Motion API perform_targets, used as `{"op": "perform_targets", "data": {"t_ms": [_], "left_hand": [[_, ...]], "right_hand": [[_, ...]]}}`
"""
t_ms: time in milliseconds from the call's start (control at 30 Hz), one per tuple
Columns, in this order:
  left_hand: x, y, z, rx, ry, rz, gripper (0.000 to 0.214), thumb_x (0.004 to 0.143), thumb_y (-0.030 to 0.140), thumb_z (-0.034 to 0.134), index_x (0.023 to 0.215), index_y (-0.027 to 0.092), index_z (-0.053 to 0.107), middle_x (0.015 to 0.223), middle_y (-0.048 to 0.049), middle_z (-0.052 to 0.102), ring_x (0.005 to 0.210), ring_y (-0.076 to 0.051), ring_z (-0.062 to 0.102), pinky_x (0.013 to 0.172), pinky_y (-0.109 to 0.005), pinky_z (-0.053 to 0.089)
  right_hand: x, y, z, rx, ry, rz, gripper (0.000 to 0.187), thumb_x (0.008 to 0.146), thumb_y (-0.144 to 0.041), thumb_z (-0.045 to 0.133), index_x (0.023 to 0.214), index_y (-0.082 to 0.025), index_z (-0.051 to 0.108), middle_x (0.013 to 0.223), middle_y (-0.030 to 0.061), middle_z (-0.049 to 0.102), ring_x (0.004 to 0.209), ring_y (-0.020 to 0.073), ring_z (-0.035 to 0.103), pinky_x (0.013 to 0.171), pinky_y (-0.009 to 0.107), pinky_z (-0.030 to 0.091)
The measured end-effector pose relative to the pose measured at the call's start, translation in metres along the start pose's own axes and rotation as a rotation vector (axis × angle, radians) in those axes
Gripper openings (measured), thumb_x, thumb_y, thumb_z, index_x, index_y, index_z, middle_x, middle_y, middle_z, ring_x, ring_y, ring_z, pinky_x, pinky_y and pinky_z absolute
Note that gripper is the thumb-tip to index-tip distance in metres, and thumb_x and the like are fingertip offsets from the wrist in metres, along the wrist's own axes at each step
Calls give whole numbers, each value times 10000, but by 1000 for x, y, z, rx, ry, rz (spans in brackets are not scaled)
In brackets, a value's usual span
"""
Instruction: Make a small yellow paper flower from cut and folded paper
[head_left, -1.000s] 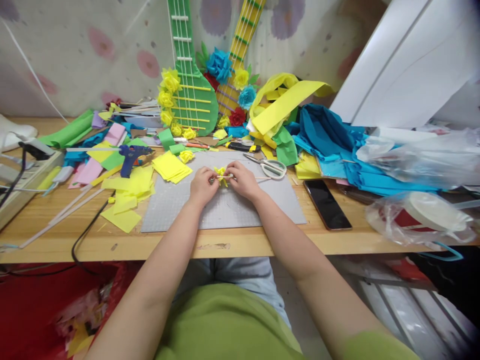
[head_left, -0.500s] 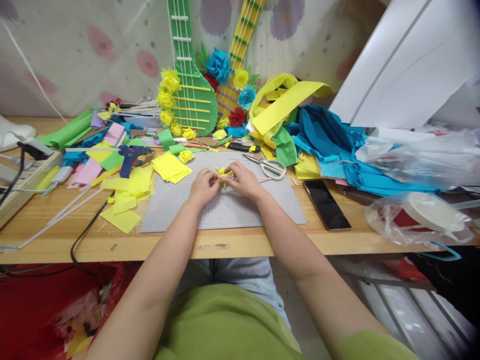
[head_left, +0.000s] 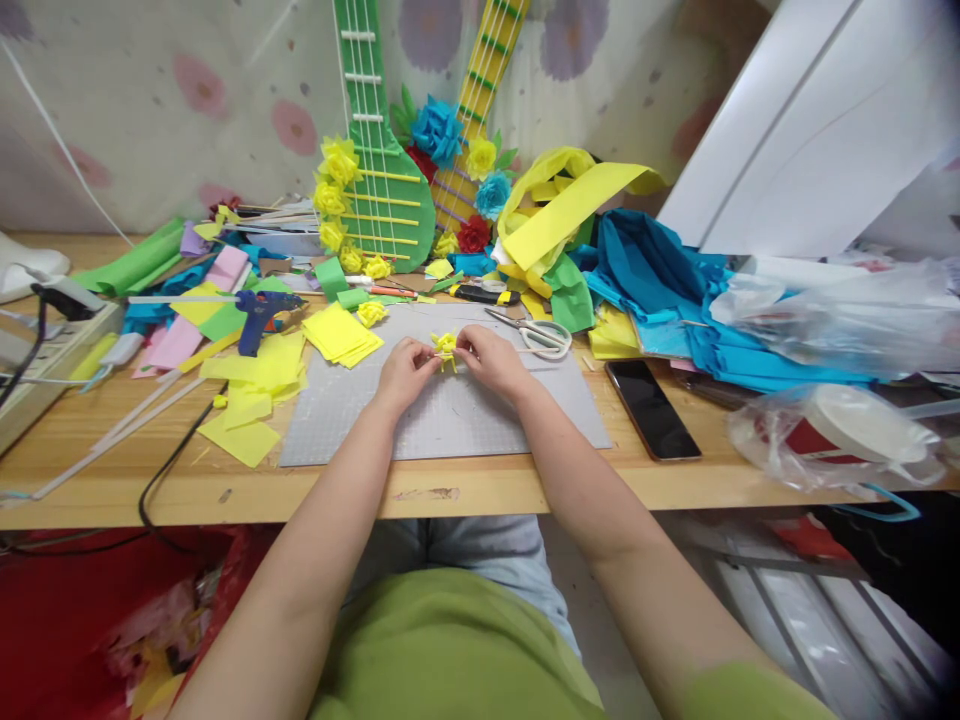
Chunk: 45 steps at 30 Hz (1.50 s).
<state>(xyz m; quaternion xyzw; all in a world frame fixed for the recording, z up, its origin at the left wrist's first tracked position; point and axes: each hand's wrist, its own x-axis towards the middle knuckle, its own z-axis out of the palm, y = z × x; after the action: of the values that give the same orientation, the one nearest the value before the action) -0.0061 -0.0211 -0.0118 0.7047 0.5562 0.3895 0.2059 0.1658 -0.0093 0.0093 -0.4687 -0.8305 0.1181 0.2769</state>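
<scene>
A small yellow paper flower (head_left: 445, 350) is between my two hands, just above the grey cutting mat (head_left: 465, 420). My left hand (head_left: 405, 374) is closed at the flower's left side, with thumb and forefinger pinched together. On the other side, my right hand (head_left: 491, 358) has its fingertips pressed together at the flower's right edge. A thin pale stick pokes out to the right of my right hand. White-handled scissors (head_left: 547, 338) lie beyond that hand. Left of the mat's middle rests a stack of yellow paper squares (head_left: 342, 335), with a finished yellow paper rose (head_left: 371, 314) beside it.
A blue glue gun (head_left: 259, 315) lies at the left, near loose yellow sheets (head_left: 251, 400) and a black cord. A phone (head_left: 652, 410) and a bagged cup (head_left: 840, 430) are at the right. Behind stand green (head_left: 394, 200) and yellow paper instruments. Blue crepe paper (head_left: 660, 270) is heaped at back right.
My hands have drawn slightly apart, the right fingers shifting off the top of the flower, so more of its yellow petals shows. The things on the table stay where they were.
</scene>
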Motion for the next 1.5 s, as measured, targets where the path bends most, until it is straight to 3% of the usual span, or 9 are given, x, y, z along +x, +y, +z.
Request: {"op": "perform_targets", "data": {"t_ms": [167, 300, 433, 767, 1100, 1500], "left_hand": [[-1, 2, 0, 10, 35, 30, 79, 716, 245, 603, 750, 174, 591, 739, -1, 500, 658, -100, 463, 609, -237, 402], [-1, 0, 0, -8, 41, 41, 75, 721, 244, 593, 753, 176, 595, 778, -12, 524, 715, -109, 495, 613, -230, 420], [-1, 0, 0, 34, 35, 58, 93, 718, 273, 597, 731, 181, 601, 776, -14, 541, 730, -116, 508, 634, -243, 426], [-3, 4, 0, 80, 34, 110, 99, 696, 260, 604, 763, 187, 603, 812, -22, 559, 790, -135, 525, 685, -259, 432], [-3, 3, 1, 61, 21, 130, 79, 722, 273, 609, 735, 194, 608, 798, -17, 557, 800, -136, 523, 699, -265, 426], [-2, 12, 6, 179, 68, 193, 50, 753, 259, 573, 770, 213, 583, 837, -37, 555, 866, -174, 511, 765, -298, 409]], "right_hand": [[0, -2, 2, 57, -21, -26, 57, 779, -186, 461, 814, -188, 506, 818, 25, 567, 706, 131, 467, 644, 241, 334], [0, -3, 2, 70, -30, -54, 77, 785, -260, 493, 783, -184, 508, 797, 22, 561, 703, 127, 467, 650, 236, 341], [-1, -2, 3, 35, -10, -27, 154, 775, -329, 532, 728, -185, 508, 769, 18, 560, 691, 125, 465, 634, 234, 331], [1, 1, 8, 85, 23, 62, 114, 747, -278, 536, 679, -190, 511, 702, -7, 555, 643, 114, 455, 612, 230, 321], [-1, -2, -4, 180, -110, 30, 50, 704, -228, 546, 704, -178, 544, 728, -8, 582, 662, 106, 478, 627, 218, 343], [14, -7, -9, 31, -144, 100, 48, 715, -223, 533, 691, -182, 532, 690, 2, 596, 617, 110, 488, 574, 224, 314]]}}
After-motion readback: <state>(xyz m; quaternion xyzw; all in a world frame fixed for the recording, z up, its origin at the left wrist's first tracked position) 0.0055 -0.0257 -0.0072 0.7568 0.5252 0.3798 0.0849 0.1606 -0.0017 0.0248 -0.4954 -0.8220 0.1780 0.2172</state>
